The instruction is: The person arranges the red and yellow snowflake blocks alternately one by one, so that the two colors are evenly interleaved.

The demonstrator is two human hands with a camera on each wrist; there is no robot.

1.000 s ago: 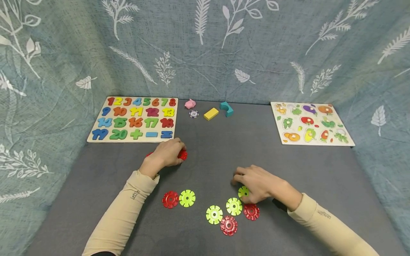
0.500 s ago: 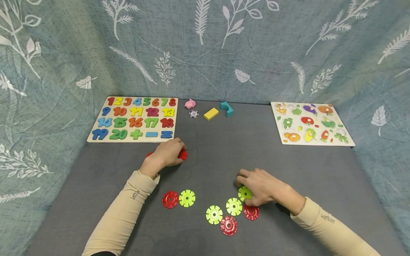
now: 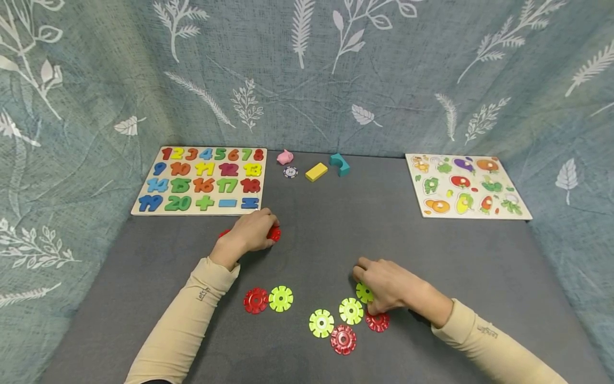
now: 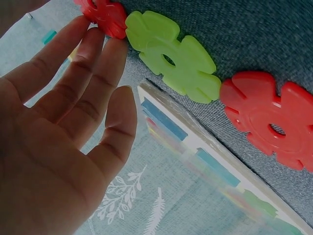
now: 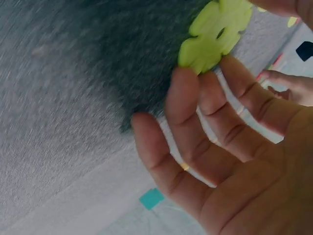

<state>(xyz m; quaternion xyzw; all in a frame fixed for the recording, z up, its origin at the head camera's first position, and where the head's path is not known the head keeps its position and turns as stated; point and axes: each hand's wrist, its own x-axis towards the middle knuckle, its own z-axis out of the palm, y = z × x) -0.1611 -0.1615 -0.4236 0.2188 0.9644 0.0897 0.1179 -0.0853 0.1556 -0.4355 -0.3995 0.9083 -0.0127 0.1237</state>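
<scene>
My left hand (image 3: 249, 232) holds a red notched plastic disc (image 3: 275, 233) flat on the table; its fingertips meet the rim (image 4: 110, 17) in the left wrist view. A green disc (image 4: 173, 58) and another red disc (image 4: 274, 117) continue that row, partly hidden by the hand in the head view. Over to the right, my right hand (image 3: 390, 282) grips a green disc (image 3: 363, 292) between fingertips and thumb, also visible as the green disc (image 5: 215, 39) in the right wrist view. A red disc (image 3: 377, 321) lies just below that thumb.
Several loose discs lie near the front, including a red disc (image 3: 256, 301) and a green disc (image 3: 281, 298). Behind are a number puzzle (image 3: 216, 212), a pink pig (image 3: 285, 157), a poker chip (image 3: 290, 172), yellow block (image 3: 316, 172), teal arch (image 3: 340, 165) and vegetable puzzle (image 3: 451, 197).
My right hand has shifted slightly right and toward the front, and its fingers have drawn in around the green disc. The left hand stays on the red disc.
</scene>
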